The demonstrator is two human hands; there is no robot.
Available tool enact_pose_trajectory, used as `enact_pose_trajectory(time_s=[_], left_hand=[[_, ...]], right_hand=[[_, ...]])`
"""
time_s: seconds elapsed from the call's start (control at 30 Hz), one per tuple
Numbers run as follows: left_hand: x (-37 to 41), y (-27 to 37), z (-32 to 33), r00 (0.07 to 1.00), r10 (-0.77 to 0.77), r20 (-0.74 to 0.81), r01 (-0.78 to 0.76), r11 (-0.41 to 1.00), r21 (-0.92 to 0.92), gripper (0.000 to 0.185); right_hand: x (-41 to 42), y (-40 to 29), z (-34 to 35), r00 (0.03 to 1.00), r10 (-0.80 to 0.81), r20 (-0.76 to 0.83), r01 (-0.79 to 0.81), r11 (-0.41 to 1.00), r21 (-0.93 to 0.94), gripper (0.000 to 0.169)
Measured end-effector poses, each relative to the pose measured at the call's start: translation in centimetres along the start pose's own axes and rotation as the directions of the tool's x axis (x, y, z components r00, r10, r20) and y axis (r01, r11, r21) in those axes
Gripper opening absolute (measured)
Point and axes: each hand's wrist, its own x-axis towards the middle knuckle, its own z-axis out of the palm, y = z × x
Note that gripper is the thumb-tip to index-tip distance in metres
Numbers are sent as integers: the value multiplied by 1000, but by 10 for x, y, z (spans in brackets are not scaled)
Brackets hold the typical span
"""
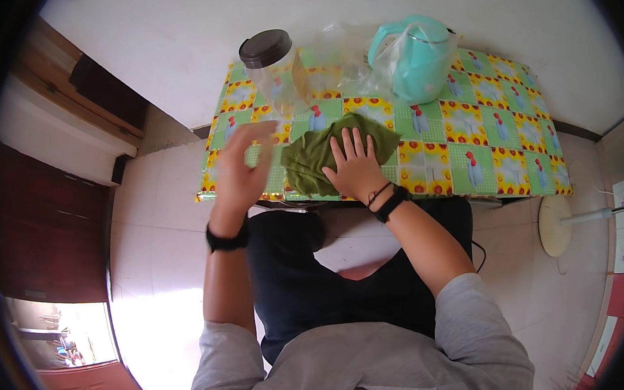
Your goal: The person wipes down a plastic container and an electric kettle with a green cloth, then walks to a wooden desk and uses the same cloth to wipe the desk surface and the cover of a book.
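My right hand (pixel 358 168) lies flat, fingers spread, on a crumpled green cloth (pixel 310 163) near the table's front edge. Left of the cloth, my left hand (pixel 243 164) is raised above the patterned tablecloth (pixel 462 161), blurred, its fingers curved and apart from the thumb, holding nothing. Behind the hands stands a clear plastic jar (pixel 281 87) with a dark brown lid, tilted in this view. A turquoise electric kettle (pixel 417 70), partly covered by a clear plastic bag (pixel 361 79), is at the back right.
A white wall (pixel 322 6) borders the table's far side. The round base of a stand (pixel 555 225) is on the floor at the right. My knees are close below the table's front edge. Dark red doors (pixel 51 221) are at the left.
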Motion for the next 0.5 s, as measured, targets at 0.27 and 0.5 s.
enact_pose_trajectory(time_s=[0.27, 0.5], left_hand=[[-12, 39, 9, 909, -358, -214, 35, 575, -817, 15], [22, 31, 64, 726, -677, -118, -61, 108, -992, 15]], right_hand=[[-18, -29, -95, 966, -250, -69, 257, 894, 367, 64], [-33, -44, -116, 835, -507, 212, -153, 157, 976, 61]])
